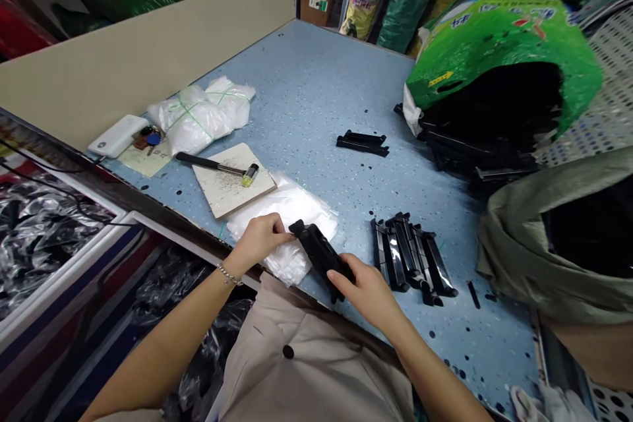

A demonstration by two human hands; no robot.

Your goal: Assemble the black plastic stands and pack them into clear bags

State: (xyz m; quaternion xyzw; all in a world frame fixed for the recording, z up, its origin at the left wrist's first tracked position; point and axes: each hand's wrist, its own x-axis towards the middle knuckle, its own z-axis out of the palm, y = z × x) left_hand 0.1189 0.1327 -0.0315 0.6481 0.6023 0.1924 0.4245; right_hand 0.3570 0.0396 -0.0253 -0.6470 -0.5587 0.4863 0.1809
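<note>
Blue tabletop (306, 92); black plastic part (320, 252) held between both hands (261, 239) (364, 287).

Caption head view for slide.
Left hand and right hand hold a black part at the edge of a blue table.

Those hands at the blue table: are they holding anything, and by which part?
Yes, an elongated black part. The right hand grips it toward its lower end; the left hand is at its upper end, but a pinch there cannot be confirmed.

black part (321, 254); blue tabletop (306, 112), pale speckles; green sack (509, 36), multicoloured print.
</note>
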